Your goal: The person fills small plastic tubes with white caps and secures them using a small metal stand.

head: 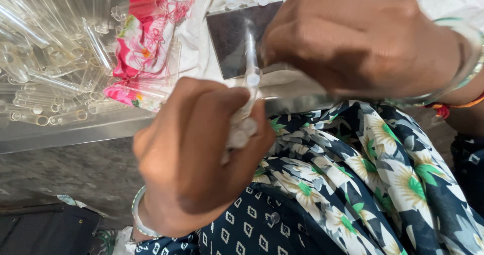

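Fingers of the left hand (194,154) clench clear tubes (241,131); right hand (353,38) pinches 1 tube (250,50)

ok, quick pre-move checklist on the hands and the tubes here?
1. Left hand closed on a bundle of clear tubes: ok.
2. Right hand gripping the single tube: ok.
3. Single tube over the dark plate: ok.
4. Whether its tip touches the plate: cannot tell.
5. Number of tubes in the left hand: cannot tell, fingers hide them.
6. Loose tube pile apart from both hands: ok.
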